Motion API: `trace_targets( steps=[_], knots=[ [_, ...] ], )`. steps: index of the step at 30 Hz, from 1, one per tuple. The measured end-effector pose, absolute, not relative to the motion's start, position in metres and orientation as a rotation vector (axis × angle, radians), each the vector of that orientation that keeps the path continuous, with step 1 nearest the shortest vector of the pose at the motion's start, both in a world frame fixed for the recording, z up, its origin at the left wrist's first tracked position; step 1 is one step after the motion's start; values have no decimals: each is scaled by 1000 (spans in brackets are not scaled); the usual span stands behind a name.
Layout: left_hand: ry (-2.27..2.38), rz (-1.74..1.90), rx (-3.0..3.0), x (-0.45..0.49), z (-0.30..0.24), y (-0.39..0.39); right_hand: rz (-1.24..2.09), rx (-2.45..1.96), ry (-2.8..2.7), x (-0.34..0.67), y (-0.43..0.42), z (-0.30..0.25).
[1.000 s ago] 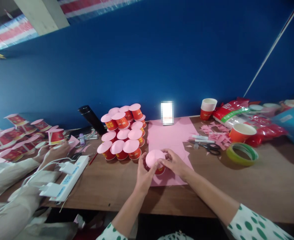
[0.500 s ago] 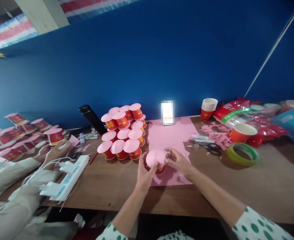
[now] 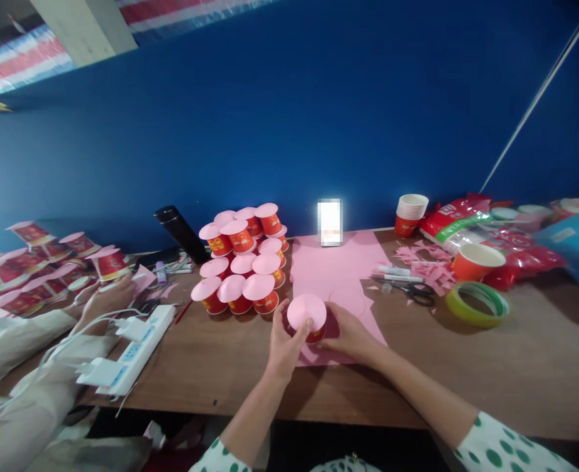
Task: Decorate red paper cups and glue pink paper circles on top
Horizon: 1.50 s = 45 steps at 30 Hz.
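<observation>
A red paper cup topped with a round pink paper disc [image 3: 307,312] stands on a pink paper sheet [image 3: 336,265] at the table's front middle. My left hand [image 3: 283,344] holds the cup from the left, thumb pressed on the disc's front edge. My right hand [image 3: 351,334] cups the cup's right side low down, fingers curled against it and resting on the sheet. Just left of the cup rises a stack of pink-topped red cups [image 3: 242,259].
Scissors [image 3: 412,290], pens, pink scraps [image 3: 427,265], a green tape roll [image 3: 476,303], an orange cup [image 3: 475,261], stacked cups [image 3: 410,213] and red bags lie right. A black flask [image 3: 181,233], a power strip [image 3: 129,351] and another person's hand [image 3: 107,298] are left.
My right hand dropped from the disc's right rim to the cup's lower right side. The pink sheet slid a little toward me. My left hand kept its hold.
</observation>
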<state>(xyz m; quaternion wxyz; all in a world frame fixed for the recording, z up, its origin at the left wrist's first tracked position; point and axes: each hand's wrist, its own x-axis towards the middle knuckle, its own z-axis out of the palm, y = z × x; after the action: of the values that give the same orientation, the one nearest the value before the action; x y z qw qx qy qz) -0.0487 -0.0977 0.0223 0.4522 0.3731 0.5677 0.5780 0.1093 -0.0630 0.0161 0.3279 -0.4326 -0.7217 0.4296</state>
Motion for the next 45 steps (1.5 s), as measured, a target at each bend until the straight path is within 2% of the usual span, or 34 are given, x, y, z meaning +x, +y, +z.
trace_targets(
  steps=[17, 36, 45],
  knots=[
    [1342, 1451, 964, -53, 14, -97, 821, -1231, -1997, 102, -65, 7],
    [1251, 1548, 939, -63, 2, -102, 802, -1284, -1967, 113, -63, 14],
    [1444, 1465, 1152, -63, 10, -97, 691, -1279, -1917, 134, -51, 28]
  ],
)
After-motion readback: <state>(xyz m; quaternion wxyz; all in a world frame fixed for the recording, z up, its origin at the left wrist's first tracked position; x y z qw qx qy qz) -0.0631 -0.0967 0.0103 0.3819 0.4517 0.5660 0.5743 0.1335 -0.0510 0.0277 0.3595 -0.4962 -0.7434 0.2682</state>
